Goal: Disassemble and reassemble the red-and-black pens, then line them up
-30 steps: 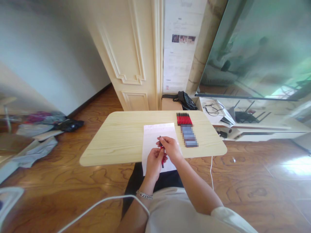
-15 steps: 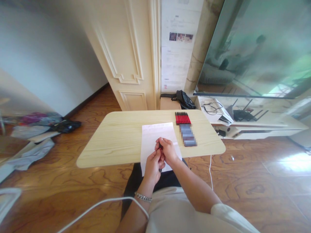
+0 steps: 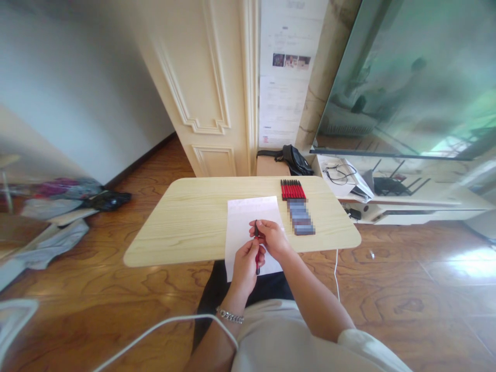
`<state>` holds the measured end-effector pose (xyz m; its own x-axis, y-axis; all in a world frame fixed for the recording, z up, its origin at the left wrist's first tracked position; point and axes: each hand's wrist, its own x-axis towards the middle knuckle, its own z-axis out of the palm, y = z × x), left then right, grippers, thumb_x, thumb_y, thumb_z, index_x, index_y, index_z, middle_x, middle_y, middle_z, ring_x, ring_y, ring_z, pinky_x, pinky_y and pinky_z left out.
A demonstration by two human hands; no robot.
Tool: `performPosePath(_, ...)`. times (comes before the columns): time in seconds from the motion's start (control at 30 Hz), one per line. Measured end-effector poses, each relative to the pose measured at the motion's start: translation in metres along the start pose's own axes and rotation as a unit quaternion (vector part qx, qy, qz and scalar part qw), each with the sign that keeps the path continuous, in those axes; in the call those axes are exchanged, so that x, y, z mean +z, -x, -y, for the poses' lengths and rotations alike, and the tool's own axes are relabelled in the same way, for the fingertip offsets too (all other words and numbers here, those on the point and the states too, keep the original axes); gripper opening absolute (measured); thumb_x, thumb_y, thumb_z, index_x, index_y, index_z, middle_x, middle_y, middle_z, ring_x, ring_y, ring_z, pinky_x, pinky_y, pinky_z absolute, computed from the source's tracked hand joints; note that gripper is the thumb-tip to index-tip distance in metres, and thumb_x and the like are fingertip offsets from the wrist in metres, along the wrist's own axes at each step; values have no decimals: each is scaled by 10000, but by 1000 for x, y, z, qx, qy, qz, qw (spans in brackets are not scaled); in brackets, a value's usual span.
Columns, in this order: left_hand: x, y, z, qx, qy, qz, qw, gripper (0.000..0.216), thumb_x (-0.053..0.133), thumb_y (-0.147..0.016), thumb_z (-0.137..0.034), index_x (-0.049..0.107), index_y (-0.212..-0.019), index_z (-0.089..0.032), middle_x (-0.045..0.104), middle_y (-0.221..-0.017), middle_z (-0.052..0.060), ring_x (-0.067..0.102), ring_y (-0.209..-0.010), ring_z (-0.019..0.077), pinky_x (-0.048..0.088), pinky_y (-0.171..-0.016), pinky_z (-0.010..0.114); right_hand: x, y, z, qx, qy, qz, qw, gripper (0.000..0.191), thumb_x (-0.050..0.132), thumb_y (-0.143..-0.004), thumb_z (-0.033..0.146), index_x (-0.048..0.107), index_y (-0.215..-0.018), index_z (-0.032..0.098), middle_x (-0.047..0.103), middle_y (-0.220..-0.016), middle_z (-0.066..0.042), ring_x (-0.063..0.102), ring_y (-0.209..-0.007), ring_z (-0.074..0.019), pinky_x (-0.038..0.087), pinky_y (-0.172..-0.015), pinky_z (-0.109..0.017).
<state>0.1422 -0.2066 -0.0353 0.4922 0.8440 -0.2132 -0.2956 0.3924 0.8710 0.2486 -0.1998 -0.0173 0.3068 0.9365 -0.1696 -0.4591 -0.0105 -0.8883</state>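
Both of my hands are on one red pen (image 3: 258, 262) with black ends, held over a white sheet of paper (image 3: 242, 217). My left hand (image 3: 246, 262) is closed around the red barrel, whose lower end sticks out below the fingers. At the upper end, my right hand (image 3: 273, 238) pinches the black cap (image 3: 256, 230) between thumb and fingers. Whether the cap has come away from the barrel I cannot tell. The paper lies on the table with its near edge hanging past the table's front edge.
A row of several red pens with black caps (image 3: 293, 190) lies at the table's back right. In front of it is a blurred-out flat rectangle (image 3: 301, 217). The pale wooden table (image 3: 174, 222) has a white cable (image 3: 336, 274) hanging beside it. A black bag (image 3: 296, 160) sits behind.
The hands have loosened and moved slightly apart along the pen, so more of its red barrel and black cap shows. The view has shifted slightly.
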Motion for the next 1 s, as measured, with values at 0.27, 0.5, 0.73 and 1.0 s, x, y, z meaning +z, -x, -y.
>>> performPosePath(0.27, -3, -1, -5, 16, 6, 15, 1000, 331, 647, -787, -438, 648, -905, -130, 488, -643, -27, 364, -466, 29, 223, -408, 165, 1, -3, 2, -54, 51, -49, 996, 360, 708, -687, 478, 638, -852, 166, 635, -745, -33, 548, -597, -116, 422, -490, -222)
performPosePath(0.5, -3, 1, -3, 16, 5, 15, 1000, 328, 650, -777, -453, 640, -854, -135, 493, -640, -27, 352, -457, 30, 202, -397, 163, -2, -1, 1, -24, 13, 1, 1000, 370, 638, -746, 494, 657, -890, 154, 673, -816, -75, 601, -702, -142, 433, -552, -228)
performPosePath(0.73, -3, 1, -5, 23, -5, 14, 1000, 355, 660, -763, -459, 649, -917, -140, 498, -647, -27, 365, -460, 31, 222, -398, 163, 0, -3, 4, -65, 74, -48, 994, 352, 715, -682, 466, 648, -838, 157, 630, -699, -24, 553, -615, -126, 433, -527, -240)
performPosePath(1.0, -4, 3, 1, 33, -18, 7, 999, 301, 624, -809, -439, 634, -889, -149, 493, -649, -29, 364, -460, 30, 209, -396, 160, -7, -3, -1, -15, 32, 15, 999, 373, 596, -793, 469, 676, -955, 143, 683, -835, -92, 612, -744, -158, 444, -596, -247)
